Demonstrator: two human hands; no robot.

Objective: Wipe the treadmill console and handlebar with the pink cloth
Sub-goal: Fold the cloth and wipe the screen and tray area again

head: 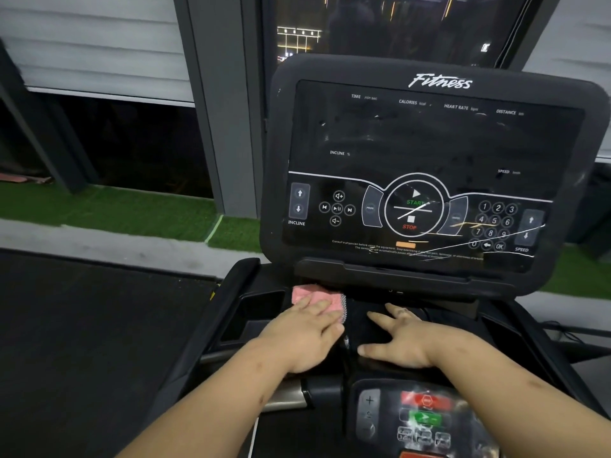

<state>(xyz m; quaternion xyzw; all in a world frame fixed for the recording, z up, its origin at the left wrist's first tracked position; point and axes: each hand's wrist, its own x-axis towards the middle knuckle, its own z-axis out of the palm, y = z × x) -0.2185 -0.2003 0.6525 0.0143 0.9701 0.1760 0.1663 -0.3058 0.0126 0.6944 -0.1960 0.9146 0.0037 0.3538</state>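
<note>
Green artificial turf (125, 206) ran along a dark window behind the treadmill, with a pale blind (92, 41) pulled partway down above it. Below the upright console (429, 143), whose glossy black face showed smears and pale scratch lines near the keypad, the pink cloth (317, 297) lay bunched on the dark tray (370, 322), close to the console's lower edge. The left hand (307, 328) pressed on the cloth's near edge, its fingers (315, 307) straight and lying flat, not curled round it. The right hand (400, 342) rested just beside it on the tray, fingers spread wide and holding nothing. A small control panel (426, 414) with red and green buttons sat nearer the person. I could not pick out the handlebar with any certainty.

The cloth looked soft, light and a little fluffy, so it would likely fold and slip under a flat palm rather than keep its shape. For the sloped console face, gathering it into a pad under the fingers would probably give a firmer hold. The scratched screen suggested that gentle pressure would be wise.
</note>
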